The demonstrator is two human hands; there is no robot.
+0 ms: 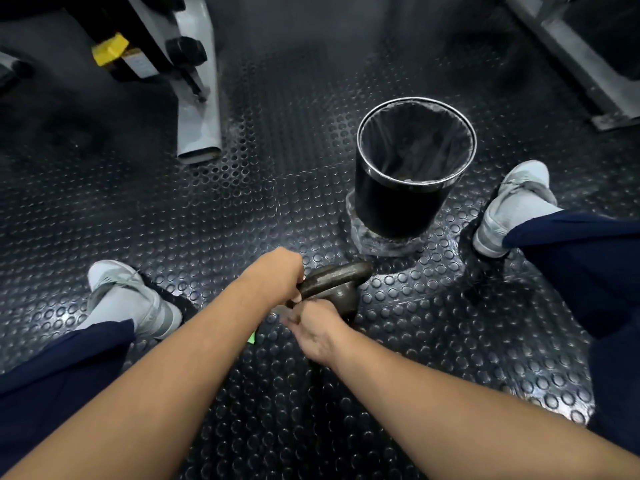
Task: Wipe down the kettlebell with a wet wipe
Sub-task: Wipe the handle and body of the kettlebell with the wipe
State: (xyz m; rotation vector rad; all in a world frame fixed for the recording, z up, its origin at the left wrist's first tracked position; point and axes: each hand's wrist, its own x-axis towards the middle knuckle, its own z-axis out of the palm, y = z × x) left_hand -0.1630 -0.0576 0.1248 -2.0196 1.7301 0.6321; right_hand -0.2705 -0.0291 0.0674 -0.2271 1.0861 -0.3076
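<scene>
All round, black floor (242, 209), raised-circle stud pattern. Centre: dark grey mottled kettlebell (334, 282). At its 8 o'clock, pale grey wet wipe (281, 311), blurred. At 7, bright green scrap (251, 337). At 1 o'clock, glossy black bin (398, 206), silver rim, clear liner. Light grey shoes (121, 292), navy trousers (588, 258). Far 11 o'clock: yellow knob (110, 49), grey frame (201, 109).

Dim, bluish light, glare on the studded floor (242, 188), wide-angle bending and blur at edges
</scene>
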